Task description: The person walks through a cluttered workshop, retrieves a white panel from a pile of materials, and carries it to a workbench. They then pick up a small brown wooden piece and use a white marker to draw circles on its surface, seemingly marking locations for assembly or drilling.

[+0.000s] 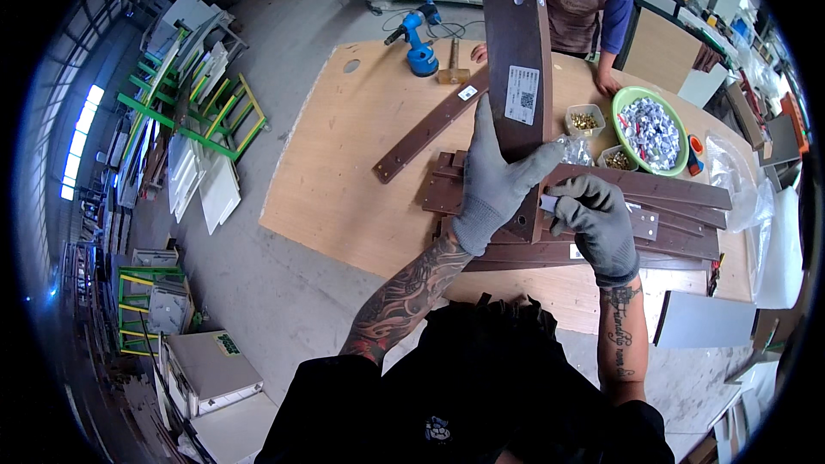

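My left hand (497, 179), in a grey glove, is closed round a dark brown board (516, 43) with holes near its ends and a white label on its face. The board stands tilted up over the table. At its lower right edge, my gloved right hand (595, 222) pinches a small pale grey piece (548, 203), whose exact kind I cannot make out. Beneath both hands lies a pile of similar brown boards (679, 191). Another brown board (425, 133) rests diagonally to the left of the pile.
On the wooden table (318, 180) are a blue power tool (419, 47), a mallet (454, 76), tubs of brass-coloured fittings (584, 122) and a green bowl (615, 116) of small wrapped pieces. Across the table stands a person (589, 9). Clear plastic wrap (730, 172) lies at right.
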Demonstrator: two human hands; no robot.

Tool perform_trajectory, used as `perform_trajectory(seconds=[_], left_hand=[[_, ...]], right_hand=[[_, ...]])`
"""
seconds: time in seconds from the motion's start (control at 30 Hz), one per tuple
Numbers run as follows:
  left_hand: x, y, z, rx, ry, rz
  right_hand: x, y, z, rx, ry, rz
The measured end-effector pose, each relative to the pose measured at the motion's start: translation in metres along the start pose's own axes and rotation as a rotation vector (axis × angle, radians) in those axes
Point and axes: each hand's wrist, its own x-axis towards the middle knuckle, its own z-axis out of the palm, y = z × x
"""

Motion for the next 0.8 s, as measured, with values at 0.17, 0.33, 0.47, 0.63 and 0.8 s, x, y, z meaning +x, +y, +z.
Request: perform_trajectory(seconds=[0.17, 0.33, 0.47, 0.63, 0.8], left_hand=[[0.0, -0.005, -0.001, 0.021, 0.02, 0.005], [0.002, -0.002, -0.002, -0.012, 0.009, 0.002], [-0.001, 0.004, 0.0, -0.041, -0.006, -0.025], [0.002, 0.002, -0.001, 0.058, -0.014, 0.005], [-0.002, -0.003, 0.003, 0.222, 0.033, 0.09]], right_hand=[[0.003, 0.0, 0.0, -0.081, -0.009, 0.023], [0.005, 0.0, 0.004, -0.113, 0.024, -0.005], [0.01, -0.007, 0.006, -0.133, -0.066, 0.037], [0.01, -0.007, 0.001, -0.154, -0.096, 0.07], [0.014, 0.017, -0.004, -0.23, -0.129, -0.049]])
